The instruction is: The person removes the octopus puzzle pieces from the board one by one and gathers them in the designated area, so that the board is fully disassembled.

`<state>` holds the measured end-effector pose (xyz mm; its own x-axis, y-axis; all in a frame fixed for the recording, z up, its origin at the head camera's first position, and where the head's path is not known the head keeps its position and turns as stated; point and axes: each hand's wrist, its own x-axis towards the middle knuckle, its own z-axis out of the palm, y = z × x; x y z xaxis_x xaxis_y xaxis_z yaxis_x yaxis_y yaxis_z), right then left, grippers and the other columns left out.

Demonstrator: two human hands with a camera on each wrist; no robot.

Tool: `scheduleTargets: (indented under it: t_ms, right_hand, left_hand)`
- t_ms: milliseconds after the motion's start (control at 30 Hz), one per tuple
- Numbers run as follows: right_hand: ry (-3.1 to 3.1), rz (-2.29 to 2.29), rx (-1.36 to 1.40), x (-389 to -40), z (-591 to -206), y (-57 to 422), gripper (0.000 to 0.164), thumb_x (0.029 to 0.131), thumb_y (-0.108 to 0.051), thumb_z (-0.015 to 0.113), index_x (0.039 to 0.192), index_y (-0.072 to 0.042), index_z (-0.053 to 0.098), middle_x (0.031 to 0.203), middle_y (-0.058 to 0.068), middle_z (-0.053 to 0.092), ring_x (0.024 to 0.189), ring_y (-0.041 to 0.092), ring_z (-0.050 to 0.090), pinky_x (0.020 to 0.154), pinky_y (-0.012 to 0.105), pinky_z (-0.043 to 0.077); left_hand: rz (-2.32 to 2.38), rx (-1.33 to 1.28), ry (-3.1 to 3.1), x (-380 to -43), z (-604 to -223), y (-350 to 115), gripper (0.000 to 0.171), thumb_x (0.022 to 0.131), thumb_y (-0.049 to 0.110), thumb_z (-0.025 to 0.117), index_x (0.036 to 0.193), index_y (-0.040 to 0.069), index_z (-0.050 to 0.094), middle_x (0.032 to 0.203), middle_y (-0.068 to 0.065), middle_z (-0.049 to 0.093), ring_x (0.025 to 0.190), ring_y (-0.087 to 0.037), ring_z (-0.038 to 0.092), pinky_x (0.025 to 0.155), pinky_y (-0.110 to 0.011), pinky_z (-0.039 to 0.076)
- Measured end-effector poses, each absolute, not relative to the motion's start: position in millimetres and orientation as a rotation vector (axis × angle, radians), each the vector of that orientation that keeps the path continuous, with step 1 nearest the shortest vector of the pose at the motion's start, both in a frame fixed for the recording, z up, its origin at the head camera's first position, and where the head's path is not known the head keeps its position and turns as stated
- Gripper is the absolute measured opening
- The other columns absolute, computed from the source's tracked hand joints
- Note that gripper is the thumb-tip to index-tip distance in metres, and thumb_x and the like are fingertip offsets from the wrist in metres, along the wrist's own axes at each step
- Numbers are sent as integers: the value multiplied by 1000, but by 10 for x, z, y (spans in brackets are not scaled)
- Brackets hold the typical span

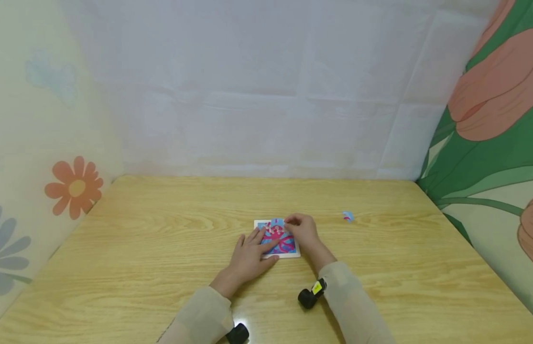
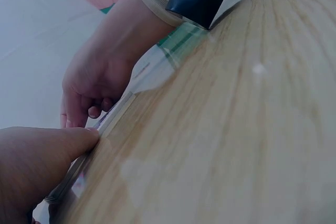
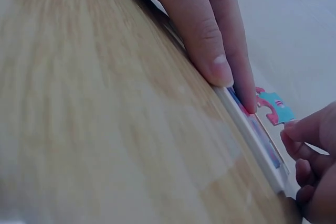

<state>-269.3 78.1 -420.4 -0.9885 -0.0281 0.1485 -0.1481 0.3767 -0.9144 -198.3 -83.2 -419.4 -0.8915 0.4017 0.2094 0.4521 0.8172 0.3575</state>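
A small jigsaw puzzle (image 1: 287, 244) in a white frame lies on the table, printed in pink, blue and purple. My left hand (image 1: 248, 258) rests on its left side with fingers stretched out, the thumb along the near edge of the frame. At the far right side of the puzzle, my right hand (image 1: 304, 232) pinches a light-blue and pink puzzle piece (image 3: 277, 108) between thumb and index finger. In the right wrist view this piece stands tilted above the puzzle surface, near the left fingertips.
One loose blue puzzle piece (image 1: 348, 216) lies on the wooden table (image 1: 163, 229), to the right of and beyond the frame. A white cloth (image 1: 249, 95) hangs behind the table, and flower-printed panels stand at both sides. Each wrist carries a black camera (image 1: 308, 298).
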Motion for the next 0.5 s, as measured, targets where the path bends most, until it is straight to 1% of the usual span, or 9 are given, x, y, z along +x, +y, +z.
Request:
scheduleTargets:
  t_ms: [133, 267, 500]
  right_hand:
    - [-2485, 1759, 138, -2714, -4200, 812, 7, 73, 4, 61, 80, 5, 63, 72, 7, 59, 69, 15, 52, 65, 26, 44]
    - [-2482, 1800, 79, -2738, -4189, 853, 8, 75, 3, 61, 82, 4, 63, 74, 7, 60, 71, 14, 53, 66, 25, 44]
    - [-2428, 1882, -10, -2762, -4108, 997, 8, 73, 7, 59, 80, 7, 62, 71, 11, 58, 64, 14, 51, 59, 23, 43]
  left_hand:
    - [-607, -677, -2885, -1978, -4190, -831, 43, 82, 42, 52, 120, 20, 54, 132, -17, 34, 123, -33, 23, 93, -56, 14]
    - [-618, -674, -2897, -1977, -4189, -828, 44, 83, 43, 51, 121, 21, 53, 134, -16, 31, 124, -32, 21, 94, -56, 13]
    - [-607, -678, -2889, -1988, -4207, -815, 44, 83, 42, 50, 122, 22, 52, 134, -17, 31, 124, -32, 20, 94, -55, 13]
